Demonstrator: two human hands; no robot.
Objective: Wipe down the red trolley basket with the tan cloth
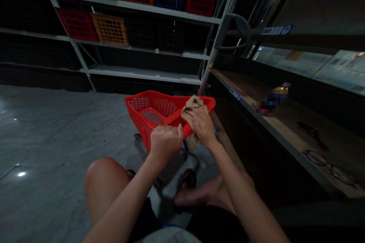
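In front of my knees stands a red plastic shopping basket with perforated walls and small dark wheels under it. My left hand is closed around its near rim. A beige cloth lies over the basket's right side, partly hanging down below the rim. My right hand presses this cloth against the rim, fingers bent over it; the palm side is hidden. A grey loop handle rises beyond the basket, in front of the racks.
Metal racks with coloured crates stand at the back. Along my right runs a wooden shelf bearing glasses, a red-handled tool and a blurred bottle. Grey floor extends left.
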